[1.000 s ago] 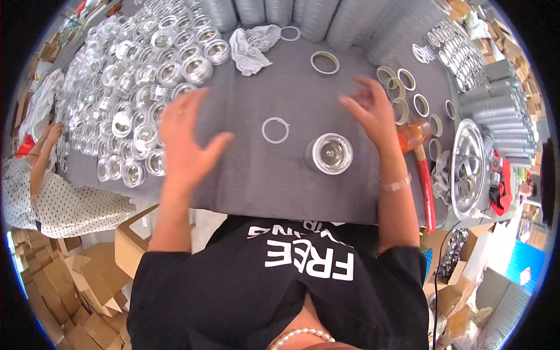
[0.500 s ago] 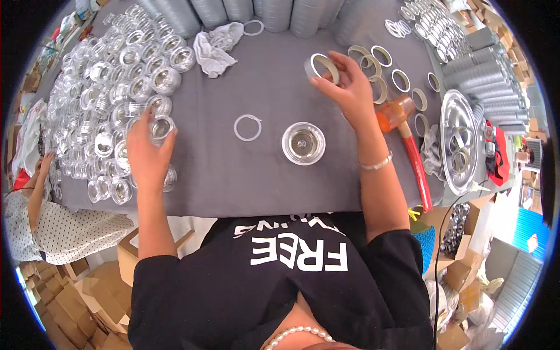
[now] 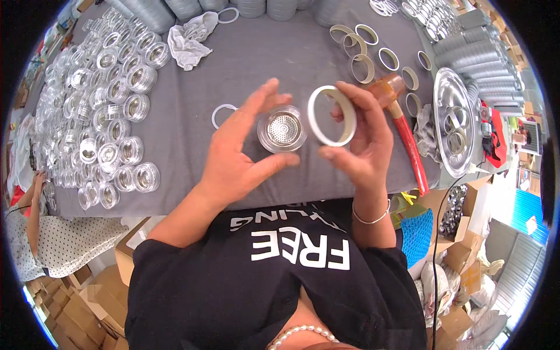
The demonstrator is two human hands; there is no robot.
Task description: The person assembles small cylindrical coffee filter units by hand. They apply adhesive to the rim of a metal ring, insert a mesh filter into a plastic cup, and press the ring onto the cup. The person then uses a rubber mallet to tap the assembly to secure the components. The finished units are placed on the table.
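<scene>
A round clear cup [image 3: 263, 142] stands on the grey-covered table, with a perforated silver metal disc [image 3: 284, 128] showing in its middle. Around its left side curves my left hand [image 3: 233, 154], thumb and fingers spread apart; no firm grip shows. My right hand [image 3: 370, 137] pinches a pale ring [image 3: 312, 119] on edge between thumb and fingers, just right of the cup and raised off the table. A thin white ring [image 3: 216, 111] lies partly hidden behind my left hand.
Many clear round containers [image 3: 96, 111] cover the left side. A white cloth [image 3: 189, 44] lies behind. On the right are several loose rings [image 3: 363, 69], a mallet with a red handle [image 3: 413, 151] and a metal tray [image 3: 438, 122]. Stacked grey cylinders [image 3: 478, 70] stand beyond. Another person's arm [image 3: 35, 210] shows at far left.
My left hand has come from the clear containers to the cup. My right hand has brought the pale ring nearer, beside the cup. The perforated disc now shows clearly in the cup. The view has shifted.
</scene>
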